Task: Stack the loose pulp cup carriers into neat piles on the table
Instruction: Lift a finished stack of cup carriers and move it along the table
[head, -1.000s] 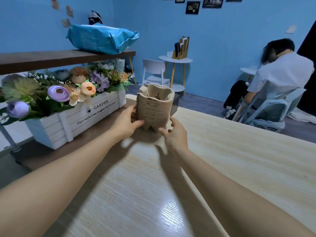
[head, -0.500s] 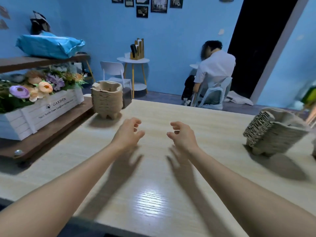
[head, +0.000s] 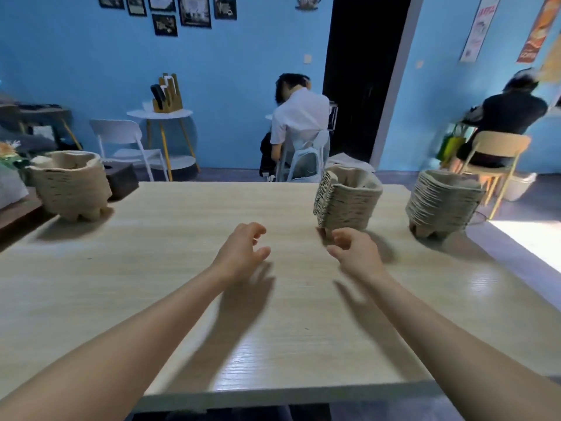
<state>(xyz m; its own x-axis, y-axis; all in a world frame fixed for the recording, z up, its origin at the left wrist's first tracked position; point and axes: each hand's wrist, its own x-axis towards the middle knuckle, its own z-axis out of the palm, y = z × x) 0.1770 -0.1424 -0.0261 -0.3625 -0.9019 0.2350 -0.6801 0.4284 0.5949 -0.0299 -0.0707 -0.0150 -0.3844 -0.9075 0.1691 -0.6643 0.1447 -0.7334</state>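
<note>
1. Head view, your hands: your left hand (head: 243,253) and right hand (head: 353,253) both hover over the middle of the desk (head: 151,284), fingers loosely curled, holding nothing and touching nothing.

2. Head view, the carriers: three piles stand on the desk. The left pile (head: 69,189) sits at the far left corner, well apart from both hands. The middle pile (head: 346,199) stands just beyond your right hand, far and slightly right of centre. The right pile (head: 443,205) sits near the far right edge.

3. Head view, the relation that matters: the middle pile lies straight ahead of your right hand, just past its fingertips, so that hand is clearly the nearer one; your left hand would have to cross to the right to meet it. This pile looks uneven, with a batch of carriers turned on edge against its left side, while the other two look squarer.

4. Judgement: the middle pile seems the next one to tidy. Reach forward and bracket it from both sides.
</note>
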